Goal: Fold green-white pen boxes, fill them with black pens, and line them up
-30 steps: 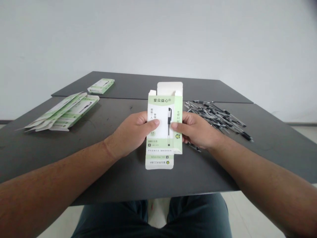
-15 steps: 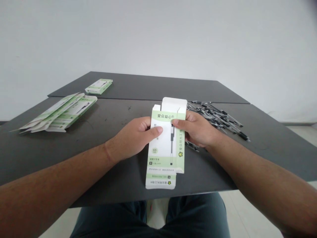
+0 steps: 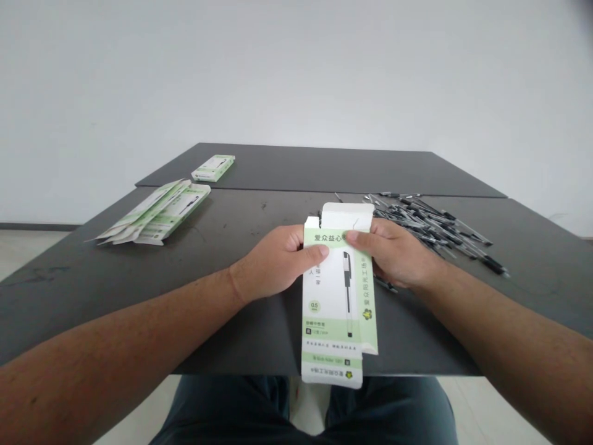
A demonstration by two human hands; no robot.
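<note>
A green and white pen box point(image 3: 331, 290), with its end flaps sticking out, is held between my two hands over the table's near side. My left hand point(image 3: 287, 259) grips its left edge, thumb lying across the printed front. On the upper right, my right hand point(image 3: 398, 250) pinches the box with its thumb near the printed heading. My other fingers are behind the box, mostly hidden. Just beyond my right hand lies a loose pile of black and clear pens point(image 3: 440, 225).
Several flattened pen boxes point(image 3: 157, 213) lie overlapping on the left of the dark table point(image 3: 250, 216). Farther back sits a filled-out, closed pen box point(image 3: 214, 167). A pale wall point(image 3: 296, 74) stands behind the table.
The view has shifted, so the table and its things sit further right. Both hands keep hold of the box, which appears slightly lower and nearer, its right side panel turned a little more.
</note>
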